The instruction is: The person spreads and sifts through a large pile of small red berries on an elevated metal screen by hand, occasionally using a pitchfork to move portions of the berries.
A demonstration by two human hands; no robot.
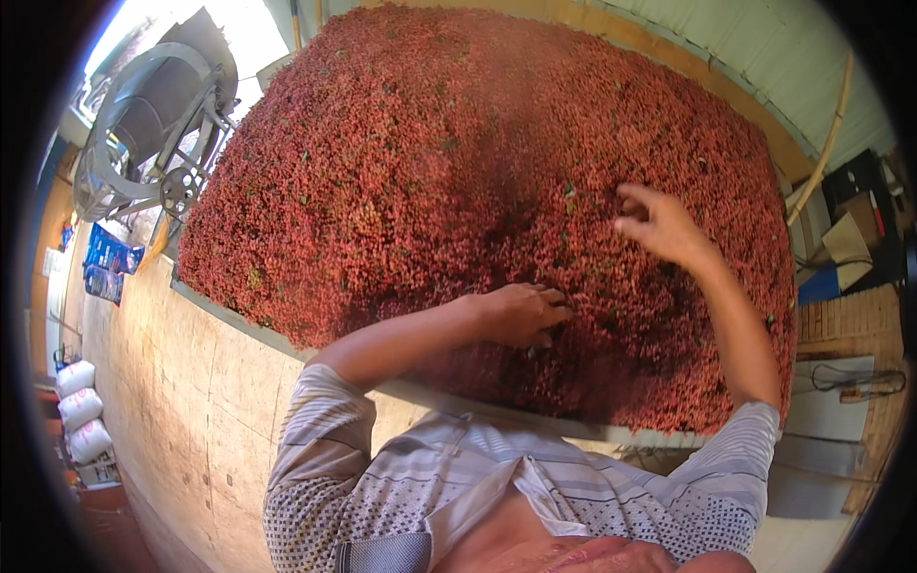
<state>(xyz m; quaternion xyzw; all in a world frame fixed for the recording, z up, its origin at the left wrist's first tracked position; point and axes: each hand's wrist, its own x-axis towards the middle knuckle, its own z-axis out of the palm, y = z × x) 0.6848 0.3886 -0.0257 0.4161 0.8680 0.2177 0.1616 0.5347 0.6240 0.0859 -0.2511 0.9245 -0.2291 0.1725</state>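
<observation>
The heap of small red berries [401, 172] lies below both your hands and spreads out around them, with its long axis running left to right across your front. Most of it stretches beyond your fingertips and off to the left of your left hand [527, 315], which is down on the berries toward the near edge. Your right hand [659, 224] is farther out and to the right, and seems to be at or just over the surface; you cannot tell whether it touches.

A small green leaf [570, 191] sits among the berries just left of your right fingertips, so that hand is the nearer one to it.

Your right grip is loosely parted, with a gap between thumb and forefinger and no berry visible in it. Your left hand is palm down, fingers a little bent; its underside is hidden, so you cannot tell whether it holds any berries.
</observation>
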